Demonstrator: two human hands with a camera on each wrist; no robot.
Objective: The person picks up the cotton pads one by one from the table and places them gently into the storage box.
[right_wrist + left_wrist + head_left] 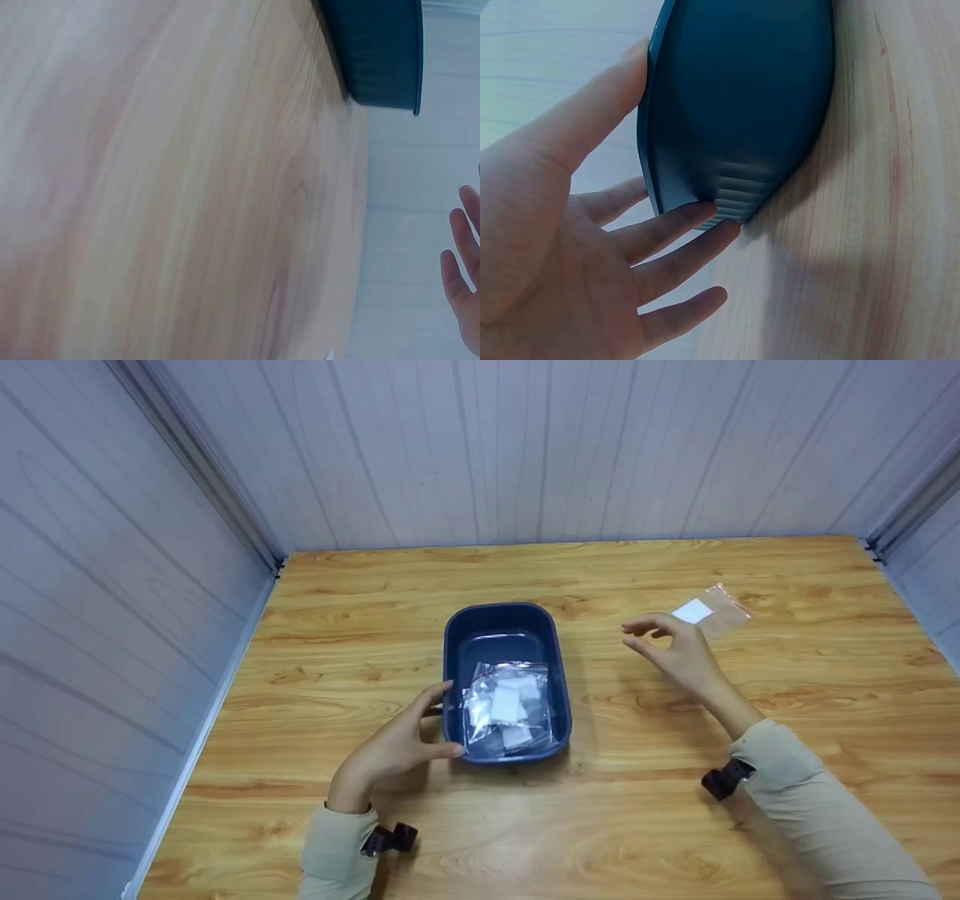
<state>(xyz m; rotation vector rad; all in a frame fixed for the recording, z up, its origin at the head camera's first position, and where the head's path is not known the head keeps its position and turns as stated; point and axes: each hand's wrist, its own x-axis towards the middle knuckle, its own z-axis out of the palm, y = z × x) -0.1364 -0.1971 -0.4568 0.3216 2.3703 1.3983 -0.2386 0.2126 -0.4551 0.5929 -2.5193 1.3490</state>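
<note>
A dark blue plastic bin (501,649) stands on the wooden table. Several clear zip bags (514,709) with white pieces inside lie piled in its near half. At the bin's left side is my left hand (394,742), its thumb at the near-left rim. The left wrist view shows its spread, fairly straight fingers (679,262) against or close to the bin's ribbed outer wall. My right hand (686,660) hovers right of the bin, thumb and forefinger apart and nothing between them. Just beyond it lies a single clear zip bag (726,613) with a white piece.
The wooden tabletop (360,645) meets a pale panelled wall (495,450) at the back. Similar panels stand at the left and right. A small dark camera (394,838) is worn on the left wrist and another (726,780) on the right.
</note>
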